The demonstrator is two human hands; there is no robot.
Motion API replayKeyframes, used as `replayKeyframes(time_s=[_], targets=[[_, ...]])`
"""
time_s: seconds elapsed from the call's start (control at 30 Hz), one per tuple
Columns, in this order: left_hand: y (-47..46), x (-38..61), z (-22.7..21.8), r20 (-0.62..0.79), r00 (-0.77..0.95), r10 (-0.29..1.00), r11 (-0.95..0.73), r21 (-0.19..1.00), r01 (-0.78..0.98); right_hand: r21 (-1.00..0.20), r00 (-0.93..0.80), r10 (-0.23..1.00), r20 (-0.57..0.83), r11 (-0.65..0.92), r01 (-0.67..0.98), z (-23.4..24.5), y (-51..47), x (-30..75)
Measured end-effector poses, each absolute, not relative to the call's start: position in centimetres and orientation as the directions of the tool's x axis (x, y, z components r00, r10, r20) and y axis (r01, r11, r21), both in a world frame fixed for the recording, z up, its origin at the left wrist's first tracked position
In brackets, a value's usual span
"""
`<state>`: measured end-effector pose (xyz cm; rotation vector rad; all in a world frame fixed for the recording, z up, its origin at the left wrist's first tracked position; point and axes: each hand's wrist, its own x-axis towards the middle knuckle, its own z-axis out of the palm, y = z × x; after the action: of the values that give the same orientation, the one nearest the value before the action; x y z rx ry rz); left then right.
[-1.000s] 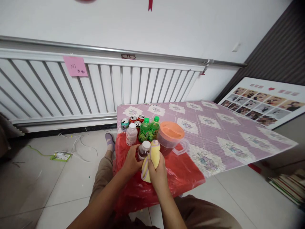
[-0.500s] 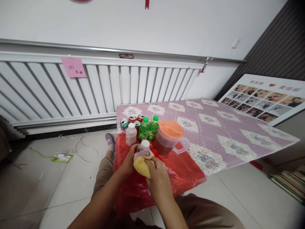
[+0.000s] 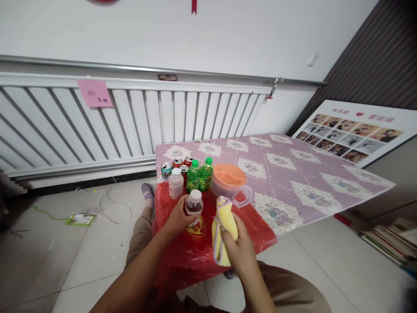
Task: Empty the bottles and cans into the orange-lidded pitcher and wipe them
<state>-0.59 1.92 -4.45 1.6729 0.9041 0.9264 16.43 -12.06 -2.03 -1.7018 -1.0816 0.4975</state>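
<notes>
My left hand [image 3: 177,217] is wrapped round a small clear bottle [image 3: 193,206] with a white cap and dark drink, standing on the red plastic sheet [image 3: 250,226]. My right hand [image 3: 239,248] grips a bunched yellow cloth [image 3: 223,228] with a lilac edge, just right of the bottle and apart from it. Behind the bottle stand two green bottles [image 3: 199,174], a white bottle [image 3: 176,183] and three cans [image 3: 177,164]. A jug with an orange lid [image 3: 228,180] stands just behind the cloth.
The low table [image 3: 293,178] has a purple patterned cover. A white radiator [image 3: 130,117] with a pink note [image 3: 94,92] lines the wall. A power strip and cables [image 3: 81,217] lie on the tiled floor. A photo board [image 3: 348,134] leans at right; books [image 3: 387,241] lie below.
My right hand has drawn the yellow cloth off the bottle and away to the right. The left hand still holds the bottle, which is now uncovered.
</notes>
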Motion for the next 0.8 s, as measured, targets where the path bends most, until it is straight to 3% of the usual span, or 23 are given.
replayKeyframes(time_s=[0.2,0.27,0.43,0.53,0.6,0.7,0.8], targets=[[2.1,-1.6,-2.1,0.169,0.533,0.829,-0.224,0.974,0.04,-0.895,0.402,0.858,0.319,0.133,0.426,-1.7,-8.7,14.3],[2.0,-2.1,-0.7,0.162,0.571,0.805,-0.195,0.981,-0.002,-0.909,0.339,0.89,0.305,0.166,0.384,-1.4,-7.7,14.2],[1.6,-3.3,2.0,0.114,0.605,0.788,-0.113,0.993,-0.04,-0.999,0.263,0.964,0.033,0.028,0.022,-1.1,-6.9,14.9],[1.5,-3.6,2.7,0.125,0.606,0.785,-0.08,0.992,-0.102,-0.949,0.219,0.957,-0.19,-0.121,-0.291,-1.9,-7.2,14.9],[1.5,-3.6,2.8,0.148,0.601,0.786,-0.062,0.985,-0.162,-0.894,0.178,0.943,-0.281,-0.189,-0.407,-2.7,-7.5,14.6],[1.5,-3.4,2.7,0.181,0.572,0.8,-0.067,0.974,-0.215,-0.886,0.173,0.939,-0.297,-0.203,-0.417,-3.9,-8.1,13.6],[1.4,-3.1,2.5,0.183,0.516,0.837,-0.087,0.975,-0.204,-0.938,0.273,0.929,-0.251,-0.164,-0.305,-4.8,-8.9,12.1]])
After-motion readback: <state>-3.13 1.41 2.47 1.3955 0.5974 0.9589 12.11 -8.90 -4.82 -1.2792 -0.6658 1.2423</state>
